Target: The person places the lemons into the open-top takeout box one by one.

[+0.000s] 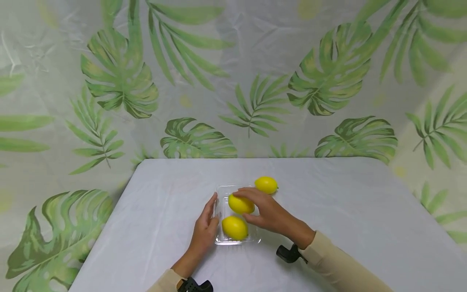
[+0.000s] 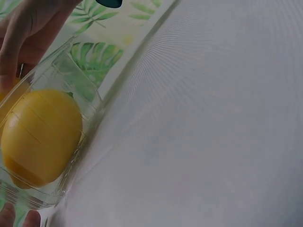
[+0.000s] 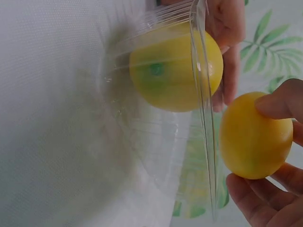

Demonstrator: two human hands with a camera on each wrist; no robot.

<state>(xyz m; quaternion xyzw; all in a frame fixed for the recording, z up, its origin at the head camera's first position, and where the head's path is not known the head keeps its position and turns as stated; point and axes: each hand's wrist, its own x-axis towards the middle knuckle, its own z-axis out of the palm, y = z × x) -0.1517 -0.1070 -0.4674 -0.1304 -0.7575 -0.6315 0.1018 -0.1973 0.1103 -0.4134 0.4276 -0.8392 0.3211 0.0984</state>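
Observation:
A clear plastic container [image 1: 237, 242] stands on the table. One lemon [image 1: 235, 228] lies in its near half, also seen through the wall in the left wrist view. My left hand [image 1: 206, 227] rests against the container's left side, its fingertips [image 2: 32, 220] touching the outer wall. My right hand [image 1: 268, 211] holds a second lemon [image 3: 255, 135] between thumb and fingers, above the container's far half. In the right wrist view this lemon is just outside the rim. A third lemon [image 1: 266, 185] lies on the table beyond the container's far right corner.
The container stands near the middle of a table [image 1: 175, 190] under a white cloth. Behind it hangs a leaf-patterned curtain [image 1: 262, 61]. A black wrist camera [image 1: 288, 254] sits on the right wrist, another black camera [image 1: 195, 285] on the left.

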